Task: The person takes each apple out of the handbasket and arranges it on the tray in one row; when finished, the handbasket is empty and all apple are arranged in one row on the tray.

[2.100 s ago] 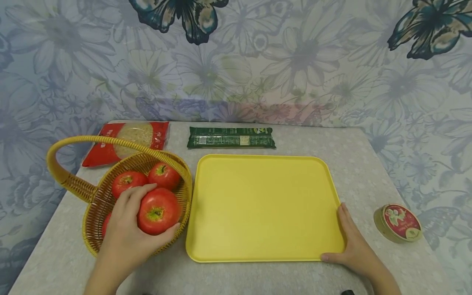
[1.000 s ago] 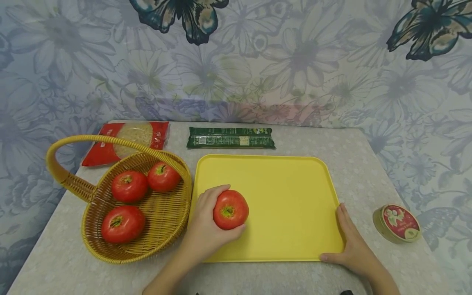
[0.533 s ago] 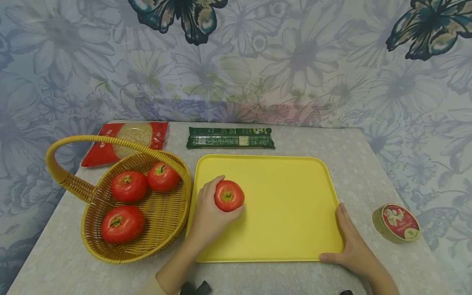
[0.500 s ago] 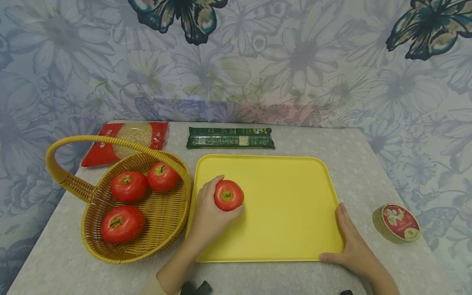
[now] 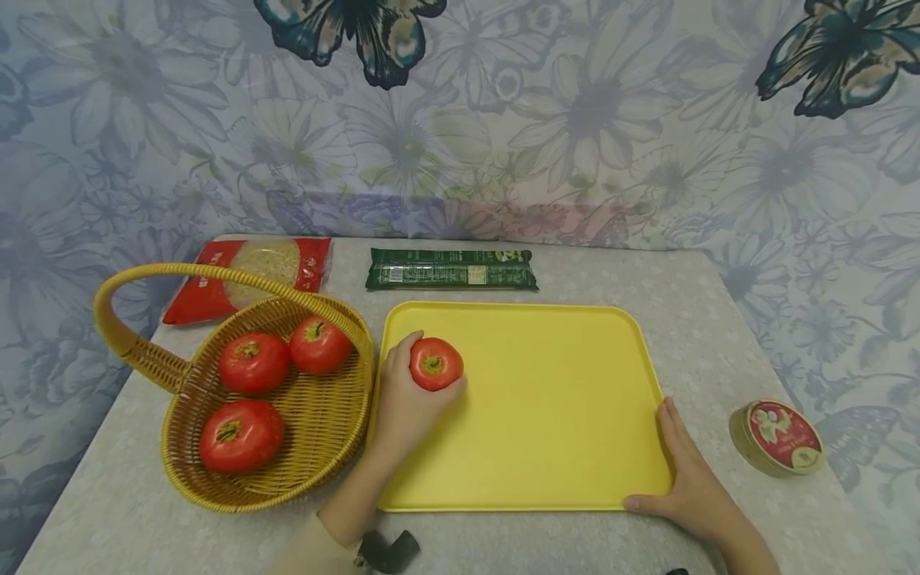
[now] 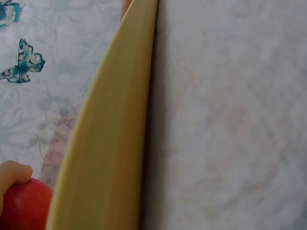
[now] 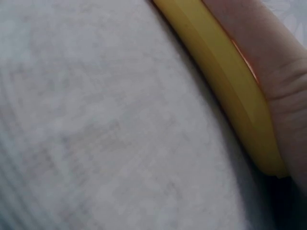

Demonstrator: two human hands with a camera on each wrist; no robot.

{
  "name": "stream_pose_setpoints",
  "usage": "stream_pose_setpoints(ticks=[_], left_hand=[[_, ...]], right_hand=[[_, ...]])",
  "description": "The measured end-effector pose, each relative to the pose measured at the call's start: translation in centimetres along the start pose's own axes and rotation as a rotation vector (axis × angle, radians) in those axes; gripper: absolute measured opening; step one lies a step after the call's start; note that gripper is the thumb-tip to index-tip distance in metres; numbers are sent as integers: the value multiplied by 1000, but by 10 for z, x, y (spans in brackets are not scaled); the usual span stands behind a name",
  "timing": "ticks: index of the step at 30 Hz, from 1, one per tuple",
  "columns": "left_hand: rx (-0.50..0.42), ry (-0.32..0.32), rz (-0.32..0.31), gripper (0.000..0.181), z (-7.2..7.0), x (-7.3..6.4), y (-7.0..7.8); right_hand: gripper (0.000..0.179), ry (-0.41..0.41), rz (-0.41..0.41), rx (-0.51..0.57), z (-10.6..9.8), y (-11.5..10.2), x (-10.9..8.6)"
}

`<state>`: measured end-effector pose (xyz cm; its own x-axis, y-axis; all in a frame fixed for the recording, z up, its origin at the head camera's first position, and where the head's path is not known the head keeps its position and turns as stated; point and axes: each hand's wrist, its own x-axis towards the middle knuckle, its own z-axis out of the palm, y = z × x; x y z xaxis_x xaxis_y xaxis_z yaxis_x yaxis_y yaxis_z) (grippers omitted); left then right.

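Note:
My left hand (image 5: 406, 403) grips a red apple (image 5: 436, 364) over the left part of the yellow tray (image 5: 546, 407), with fingers on its far-left side and the thumb on its near side. Part of this apple (image 6: 26, 206) and a fingertip show beyond the tray's edge in the left wrist view. My right hand (image 5: 690, 475) rests against the tray's front right corner, fingers along the right edge and thumb at the front edge. In the right wrist view the thumb (image 7: 268, 43) lies along the tray's side (image 7: 225, 76). A wicker basket (image 5: 180, 471) on the left holds three more apples (image 5: 242, 437).
A red bag of pale grain (image 5: 197, 302) lies behind the basket, whose tall handle (image 5: 144, 271) arches over its left side. A long green packet (image 5: 451, 269) lies behind the tray. At the right stands a round red-lidded tin (image 5: 779, 435). A patterned cloth backdrop (image 5: 589, 144) rises behind the table.
My left hand has lifted an apple out of the basket, carried it right over the tray, then moved toward the tray's far left. The right hand has stayed at the tray's corner.

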<state>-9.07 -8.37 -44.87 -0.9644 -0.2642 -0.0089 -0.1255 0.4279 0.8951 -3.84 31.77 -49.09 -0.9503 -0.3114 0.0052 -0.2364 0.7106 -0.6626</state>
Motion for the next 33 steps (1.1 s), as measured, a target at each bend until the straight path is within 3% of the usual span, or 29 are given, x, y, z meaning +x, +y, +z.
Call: stream_pose_setpoints(ticks=[16, 27, 33], left_hand=[[-8, 49, -13, 87, 3, 12, -13], [110, 51, -29, 93, 4, 13, -10], [69, 72, -27, 93, 9, 13, -11]], right_hand=[[139, -18, 27, 21, -1, 0, 1], [138, -18, 29, 16, -2, -2, 1], [138, -14, 23, 11, -1, -1, 1]])
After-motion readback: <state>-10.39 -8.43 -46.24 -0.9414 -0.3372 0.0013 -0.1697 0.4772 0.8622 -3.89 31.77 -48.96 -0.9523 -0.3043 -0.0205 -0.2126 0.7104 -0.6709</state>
